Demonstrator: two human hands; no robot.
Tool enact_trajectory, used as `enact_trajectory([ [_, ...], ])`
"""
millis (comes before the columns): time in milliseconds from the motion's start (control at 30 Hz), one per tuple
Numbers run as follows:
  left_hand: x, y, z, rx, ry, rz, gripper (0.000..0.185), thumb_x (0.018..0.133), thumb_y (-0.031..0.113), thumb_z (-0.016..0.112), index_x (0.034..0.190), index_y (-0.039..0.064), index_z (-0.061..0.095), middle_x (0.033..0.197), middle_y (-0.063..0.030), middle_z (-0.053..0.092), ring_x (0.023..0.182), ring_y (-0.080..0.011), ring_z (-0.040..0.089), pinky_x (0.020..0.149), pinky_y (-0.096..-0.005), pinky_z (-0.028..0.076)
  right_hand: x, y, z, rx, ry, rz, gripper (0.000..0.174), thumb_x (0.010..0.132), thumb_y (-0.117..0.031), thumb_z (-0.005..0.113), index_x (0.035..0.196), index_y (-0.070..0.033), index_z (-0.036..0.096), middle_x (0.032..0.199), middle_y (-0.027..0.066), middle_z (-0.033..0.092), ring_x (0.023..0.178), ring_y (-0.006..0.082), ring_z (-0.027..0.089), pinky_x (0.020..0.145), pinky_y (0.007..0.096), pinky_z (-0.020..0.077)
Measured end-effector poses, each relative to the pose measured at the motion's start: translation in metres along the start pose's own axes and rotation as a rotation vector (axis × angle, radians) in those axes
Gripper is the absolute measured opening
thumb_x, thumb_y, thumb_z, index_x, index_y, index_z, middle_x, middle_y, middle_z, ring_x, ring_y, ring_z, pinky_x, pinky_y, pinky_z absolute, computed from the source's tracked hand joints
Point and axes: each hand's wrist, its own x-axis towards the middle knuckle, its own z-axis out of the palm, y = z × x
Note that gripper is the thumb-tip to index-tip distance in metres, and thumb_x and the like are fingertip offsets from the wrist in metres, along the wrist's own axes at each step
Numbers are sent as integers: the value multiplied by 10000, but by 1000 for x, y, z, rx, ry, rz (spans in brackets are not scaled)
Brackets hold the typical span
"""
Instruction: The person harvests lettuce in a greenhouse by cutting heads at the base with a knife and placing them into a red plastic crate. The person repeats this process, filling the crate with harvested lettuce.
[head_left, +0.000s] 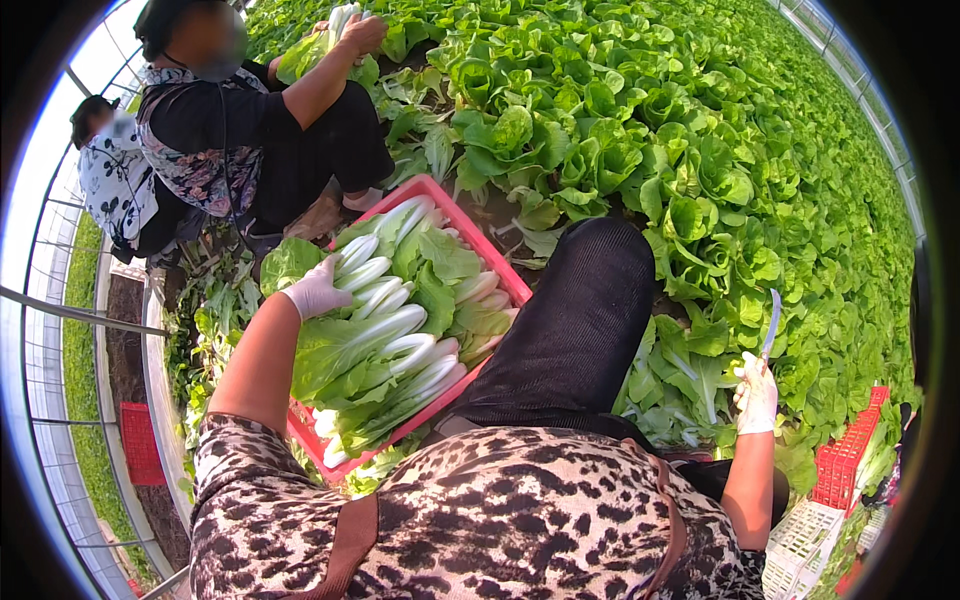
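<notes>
My left hand (321, 289), in a pale thin glove, grips a leafy green head (357, 253) at the left side of a red plastic crate (486, 247). Its green leaf (291, 264) spreads out past the fingers. White-stalked cabbage heads (390, 324) lie in rows in the crate, roughly level with the rim. Out to the right, my right hand (756, 396), also gloved, is closed round the handle of a knife (772, 322) with a slightly curved blade. The blade points away from me, over the green plants.
Growing leafy plants (600, 135) fill the ground ahead and right. Cut leaves (686, 375) lie beside my knee (607, 262). A co-worker (217, 112) crouches beyond the crate, holding a head; another person (116, 180) sits behind. Red (844, 457) and white crates (802, 540) stand at lower right.
</notes>
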Motion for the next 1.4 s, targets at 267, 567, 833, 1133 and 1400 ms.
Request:
enact_trajectory([
  [267, -1, 4, -6, 484, 322, -77, 788, 908, 648, 474, 1536, 194, 331, 1459, -199, 456, 1384, -417, 376, 1149, -554, 237, 8, 15, 5, -150, 82, 67, 370, 942, -317, 670, 1235, -102, 604, 810, 31, 605, 478, 61, 436, 401, 217, 360],
  [567, -41, 26, 67, 482, 214, -153, 835, 879, 633, 536, 1455, 42, 413, 1231, -141, 550, 1173, -301, 510, 938, -460, 433, 13, 23, 11, -141, 132, 99, 350, 960, -283, 641, 1238, -77, 587, 821, 54, 616, 465, 74, 452, 400, 229, 385],
  [833, 33, -34, 99, 462, 199, -158, 732, 856, 621, 548, 1351, 87, 477, 1166, -127, 575, 1036, -306, 623, 843, -464, 459, 8, 26, 29, -208, 138, 74, 313, 972, -242, 620, 1237, -82, 575, 822, 38, 622, 480, 61, 451, 400, 216, 375],
  [1133, -20, 19, 22, 399, 71, -246, 819, 867, 728, 485, 1379, 91, 533, 1256, -167, 630, 1218, -307, 565, 1010, -451, 426, -5, -1, 24, -97, 48, -26, 318, 974, -235, 617, 1263, -104, 596, 844, 33, 625, 485, 53, 455, 405, 209, 360],
  [1400, -4, 4, 27, 252, 156, -403, 752, 961, 661, 334, 1561, 210, 282, 1622, -135, 231, 1460, -368, 278, 1146, -573, 256, -21, -6, 16, -39, 73, -40, 314, 971, -256, 629, 1229, -77, 606, 833, 29, 624, 491, 52, 465, 423, 211, 384],
])
